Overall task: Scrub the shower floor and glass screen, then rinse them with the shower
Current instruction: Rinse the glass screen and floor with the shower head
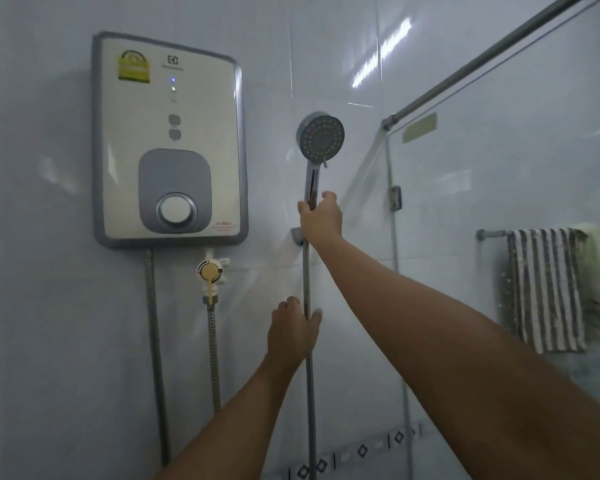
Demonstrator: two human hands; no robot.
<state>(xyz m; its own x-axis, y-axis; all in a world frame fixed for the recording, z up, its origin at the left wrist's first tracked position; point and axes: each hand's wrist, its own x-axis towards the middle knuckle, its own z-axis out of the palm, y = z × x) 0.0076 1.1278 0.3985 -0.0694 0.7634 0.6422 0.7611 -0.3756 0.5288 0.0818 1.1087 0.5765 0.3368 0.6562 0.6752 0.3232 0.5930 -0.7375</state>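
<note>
A chrome shower head [321, 138] stands upright on the tiled wall, its spray face turned toward me. My right hand [321, 216] is closed around its handle, just above the grey wall holder [297, 236]. Lower down, my left hand [293, 332] grips the metal shower hose [310, 393] that hangs straight down from the handle. The glass screen [499, 237] stands to the right, hinged to the wall. No water comes from the head. The shower floor is out of view.
A white and grey water heater [170, 140] hangs on the wall at left, with a round dial and lit indicator lights. A beige stop valve [210, 271] sits under it with two more hoses. Behind the glass, a striped towel [548, 289] hangs on a rail.
</note>
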